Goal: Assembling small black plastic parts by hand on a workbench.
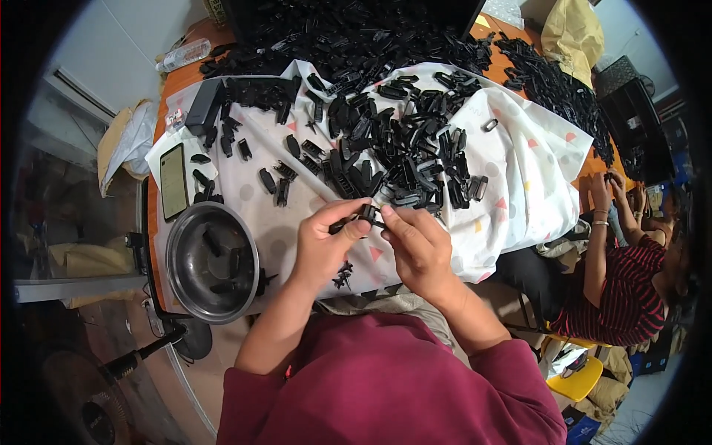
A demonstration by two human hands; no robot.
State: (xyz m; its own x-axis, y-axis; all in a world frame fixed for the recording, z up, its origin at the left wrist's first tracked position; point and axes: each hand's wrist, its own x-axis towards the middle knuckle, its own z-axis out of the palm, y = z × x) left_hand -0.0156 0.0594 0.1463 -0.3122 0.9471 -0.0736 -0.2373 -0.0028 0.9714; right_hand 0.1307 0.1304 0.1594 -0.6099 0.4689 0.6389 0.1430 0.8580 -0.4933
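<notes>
Both my hands are raised over the near edge of the cloth, fingertips almost meeting. Pinched between thumb and fingers of my left hand (326, 242) is a small black plastic part (368, 213). My right hand (420, 251) grips the right end of the same part with thumb and forefinger. Its exact kind is partly hidden by the fingers. Just beyond them lies a loose heap of similar black plastic parts (400, 141), some long and rounded, some toothed. Several tiny black pieces (343, 276) rest on the cloth below my left hand.
A steel bowl (175, 256) with a few black parts stands at the left, near a phone (174, 182) and a dark box (205, 107). A white patterned cloth (519, 178) covers the table. A large black pile (334, 37) fills the back. Another person (612, 274) works at the right.
</notes>
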